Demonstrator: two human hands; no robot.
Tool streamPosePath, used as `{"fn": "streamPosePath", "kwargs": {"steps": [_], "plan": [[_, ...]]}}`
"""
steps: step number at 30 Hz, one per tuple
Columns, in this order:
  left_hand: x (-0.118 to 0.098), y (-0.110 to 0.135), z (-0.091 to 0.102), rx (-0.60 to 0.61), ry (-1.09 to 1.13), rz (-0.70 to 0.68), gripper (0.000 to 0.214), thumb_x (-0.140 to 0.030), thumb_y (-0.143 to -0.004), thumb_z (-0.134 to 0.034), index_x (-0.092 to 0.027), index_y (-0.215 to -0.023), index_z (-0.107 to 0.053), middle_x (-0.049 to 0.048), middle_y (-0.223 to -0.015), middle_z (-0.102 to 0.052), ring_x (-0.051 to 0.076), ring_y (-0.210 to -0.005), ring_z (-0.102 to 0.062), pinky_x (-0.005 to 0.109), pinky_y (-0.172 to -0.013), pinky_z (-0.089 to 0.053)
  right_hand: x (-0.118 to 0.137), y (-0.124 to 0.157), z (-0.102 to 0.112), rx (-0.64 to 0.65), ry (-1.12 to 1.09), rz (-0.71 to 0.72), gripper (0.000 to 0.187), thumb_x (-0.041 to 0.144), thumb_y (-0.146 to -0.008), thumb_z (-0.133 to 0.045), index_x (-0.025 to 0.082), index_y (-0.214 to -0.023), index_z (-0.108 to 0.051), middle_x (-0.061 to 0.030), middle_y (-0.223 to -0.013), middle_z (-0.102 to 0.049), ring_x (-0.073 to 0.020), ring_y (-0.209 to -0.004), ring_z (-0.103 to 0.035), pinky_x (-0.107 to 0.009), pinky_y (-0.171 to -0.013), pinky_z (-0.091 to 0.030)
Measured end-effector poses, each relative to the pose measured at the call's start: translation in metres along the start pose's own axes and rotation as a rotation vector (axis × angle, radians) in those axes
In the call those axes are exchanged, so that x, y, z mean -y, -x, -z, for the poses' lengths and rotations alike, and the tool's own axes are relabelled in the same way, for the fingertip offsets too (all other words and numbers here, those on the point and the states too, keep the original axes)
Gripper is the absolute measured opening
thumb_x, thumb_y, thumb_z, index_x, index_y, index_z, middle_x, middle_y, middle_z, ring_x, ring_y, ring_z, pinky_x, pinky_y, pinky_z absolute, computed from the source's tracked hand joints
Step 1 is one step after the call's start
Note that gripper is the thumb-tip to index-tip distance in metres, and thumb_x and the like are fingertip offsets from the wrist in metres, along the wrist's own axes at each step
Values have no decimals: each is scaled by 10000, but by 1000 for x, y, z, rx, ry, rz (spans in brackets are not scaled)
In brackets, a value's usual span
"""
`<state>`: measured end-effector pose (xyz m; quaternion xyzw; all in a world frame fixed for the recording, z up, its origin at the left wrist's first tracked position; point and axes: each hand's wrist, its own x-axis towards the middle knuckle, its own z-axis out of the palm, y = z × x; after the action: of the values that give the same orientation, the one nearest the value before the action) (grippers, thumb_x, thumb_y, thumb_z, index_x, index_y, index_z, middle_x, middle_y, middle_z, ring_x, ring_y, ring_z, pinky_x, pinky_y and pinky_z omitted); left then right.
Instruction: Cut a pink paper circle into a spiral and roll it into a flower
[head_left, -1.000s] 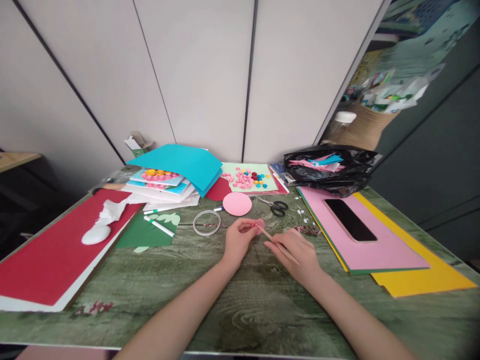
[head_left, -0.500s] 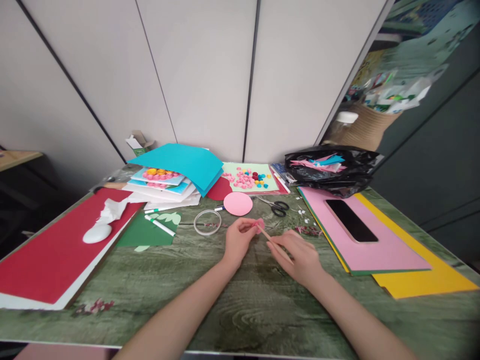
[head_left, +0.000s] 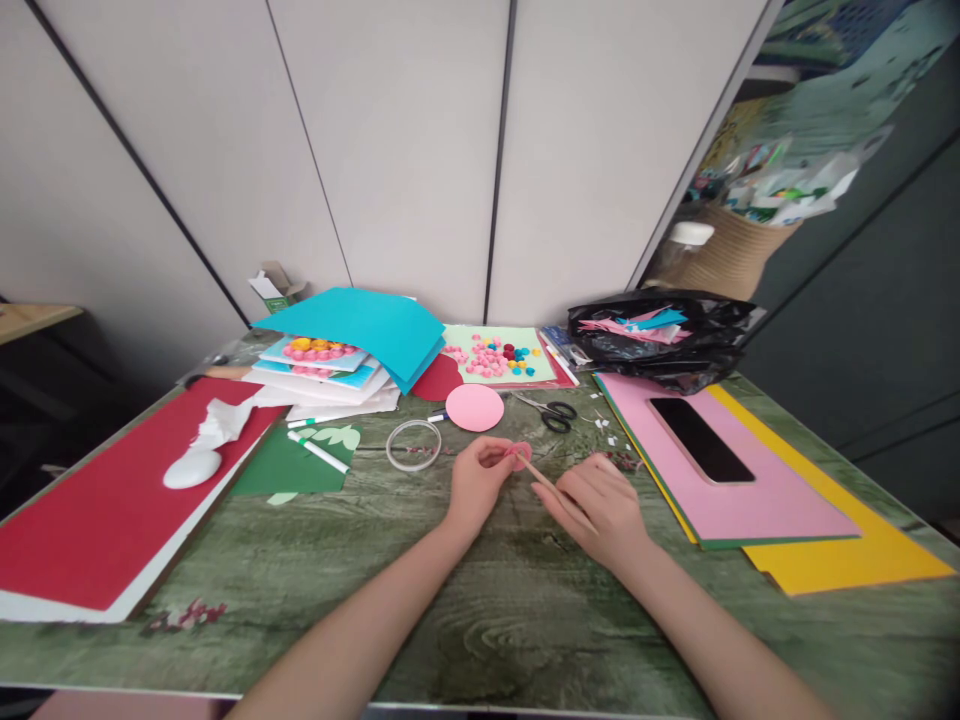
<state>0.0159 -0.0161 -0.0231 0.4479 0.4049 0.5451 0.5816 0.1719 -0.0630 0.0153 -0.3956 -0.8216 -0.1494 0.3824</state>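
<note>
My left hand (head_left: 478, 480) pinches a small pink paper piece (head_left: 521, 455) that looks partly curled. Between the fingers of my right hand (head_left: 598, 505) is a thin wooden stick (head_left: 546, 485), its tip touching the pink paper. Both hands are over the middle of the table. Just beyond them lie a pink paper circle (head_left: 475, 408), a pair of black-handled scissors (head_left: 556, 416) and a roll of clear tape (head_left: 414, 446). Farther back, a pale green sheet (head_left: 529, 342) bears several small pink, yellow, blue and red paper rolls.
Left are red sheets (head_left: 112, 500) with a white oval object (head_left: 192, 468), green paper (head_left: 262, 470) with a marker (head_left: 322, 453), and a stack under blue sheets (head_left: 352, 325). Right are a phone (head_left: 701, 440) on pink paper (head_left: 765, 515), yellow paper (head_left: 855, 565) and a black bag (head_left: 667, 350) of scraps.
The fingers of my right hand have shifted slightly around the stick, and the pink paper has turned a little at its tip. My left hand stays in nearly the same place.
</note>
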Motion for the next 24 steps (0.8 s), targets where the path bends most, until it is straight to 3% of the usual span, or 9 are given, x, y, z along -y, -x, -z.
{"fn": "streamPosePath", "kwargs": {"steps": [5,13,20,24], "plan": [[-6,2,-2,14,4,-1,167,-215,-664,-694,-136,-797,-632,98,-861,-715,192,-790,-674,335,-764,-525,3,-3,-1,-50,-90,-68,46,173,-822,-593,193,-812,-553,-5,-647,-630,-120,-570,-542,-278,-607,-395],[-10,3,-2,27,10,-12,162,-223,-674,-683,-135,-800,-634,108,-871,-715,196,-784,-674,345,-760,-525,4,3,-2,-31,-239,-184,161,125,-785,-560,211,-916,-599,-21,-760,-665,-146,-695,-615,-274,-647,-489],[-5,1,-2,5,-11,2,173,-168,-659,-674,-132,-822,-628,117,-915,-708,207,-851,-669,378,-836,-508,2,2,-2,-19,-154,-101,77,128,-783,-595,199,-791,-568,-7,-661,-631,-130,-605,-556,-279,-623,-434],[-2,0,-1,-8,-46,-5,185,-169,-649,-682,-131,-821,-627,114,-893,-708,206,-836,-670,377,-831,-507,-1,2,-3,-24,-53,-64,198,154,-799,-591,201,-630,-499,27,-540,-537,-106,-516,-479,-283,-607,-372]]}}
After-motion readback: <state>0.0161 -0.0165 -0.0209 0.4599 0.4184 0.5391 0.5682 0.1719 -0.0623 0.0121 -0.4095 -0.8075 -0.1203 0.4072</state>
